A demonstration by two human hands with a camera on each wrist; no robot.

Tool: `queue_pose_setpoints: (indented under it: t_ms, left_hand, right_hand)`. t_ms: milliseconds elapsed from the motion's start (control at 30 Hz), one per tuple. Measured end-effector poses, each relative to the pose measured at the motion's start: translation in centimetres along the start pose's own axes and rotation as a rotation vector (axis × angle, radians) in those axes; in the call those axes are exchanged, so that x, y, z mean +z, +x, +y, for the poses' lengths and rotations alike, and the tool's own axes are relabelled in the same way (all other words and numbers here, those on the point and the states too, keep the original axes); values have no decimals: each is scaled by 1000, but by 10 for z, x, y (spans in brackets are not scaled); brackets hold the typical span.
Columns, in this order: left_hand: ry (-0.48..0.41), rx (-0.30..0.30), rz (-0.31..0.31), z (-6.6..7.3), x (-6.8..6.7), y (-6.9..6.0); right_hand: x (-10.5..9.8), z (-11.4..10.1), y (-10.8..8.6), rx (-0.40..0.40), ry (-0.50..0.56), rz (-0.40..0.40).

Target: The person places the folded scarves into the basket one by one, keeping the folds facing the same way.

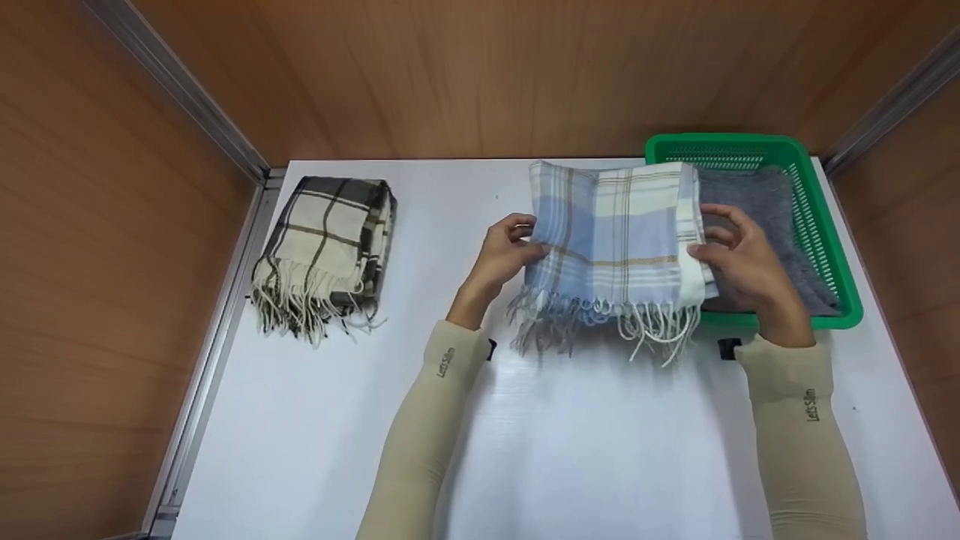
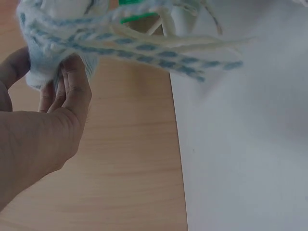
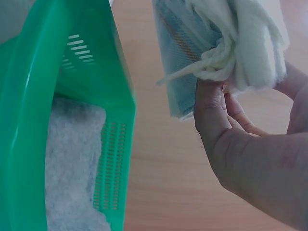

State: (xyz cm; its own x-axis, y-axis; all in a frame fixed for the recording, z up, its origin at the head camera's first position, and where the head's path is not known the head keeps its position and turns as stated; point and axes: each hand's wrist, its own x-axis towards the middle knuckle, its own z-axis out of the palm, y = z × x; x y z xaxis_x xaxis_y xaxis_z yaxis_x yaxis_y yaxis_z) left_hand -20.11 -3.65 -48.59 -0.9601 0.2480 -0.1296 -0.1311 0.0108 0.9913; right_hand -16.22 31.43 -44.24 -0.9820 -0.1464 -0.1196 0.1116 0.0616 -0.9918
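We are pinching a folded blue plaid scarf (image 1: 615, 225) at its left and right edges, our left hand (image 1: 499, 251) and right hand (image 1: 742, 259) standing apart. We are holding it above the table (image 1: 600, 442), just left of a gray cloth (image 1: 750, 195) lying in the green basket (image 1: 846, 300), far right. A black-and-cream scarf (image 1: 322, 240) is lying far left.

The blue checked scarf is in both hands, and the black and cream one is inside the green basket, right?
Not quite. The head view shows the black and cream scarf on the white table, away from the green basket, which holds grey cloth. The blue checked scarf is indeed in the left hand and right hand.
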Motion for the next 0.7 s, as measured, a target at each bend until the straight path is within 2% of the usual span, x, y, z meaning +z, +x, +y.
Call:
queue_pose_setpoints:
  t_ms: [200,267,700]
  left_hand:
    - [-14,3,-9,1,8,3]
    - [-22,4,-19,0,7,4]
    - [-20,27,-37,1,24,8]
  right_hand:
    - [-9,-2,-4,16,-2,17]
    - [-7,-3,-5,20,-2,27]
    - [-21,-4,-11,9,90,49]
